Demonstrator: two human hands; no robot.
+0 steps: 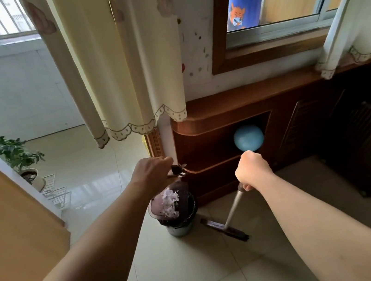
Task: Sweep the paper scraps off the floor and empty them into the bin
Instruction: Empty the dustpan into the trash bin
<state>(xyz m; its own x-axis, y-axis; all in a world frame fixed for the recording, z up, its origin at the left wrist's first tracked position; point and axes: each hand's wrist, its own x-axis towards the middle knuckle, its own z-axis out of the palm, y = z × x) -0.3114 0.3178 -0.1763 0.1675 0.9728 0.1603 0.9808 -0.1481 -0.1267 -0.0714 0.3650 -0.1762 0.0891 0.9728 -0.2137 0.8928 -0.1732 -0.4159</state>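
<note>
- Paper scraps [170,203] lie in the dustpan [159,209], tilted over the bin [181,225].
- Left hand [152,173] curls round the dustpan's handle.
- Right hand [252,169] clasps the broom [232,208], whose head rests on the floor beside the bin.

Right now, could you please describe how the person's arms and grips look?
The left forearm and right forearm are bare, with no sleeves in view. The left grip and right grip wear no gloves, and no watch, bracelet or ring shows.
</note>
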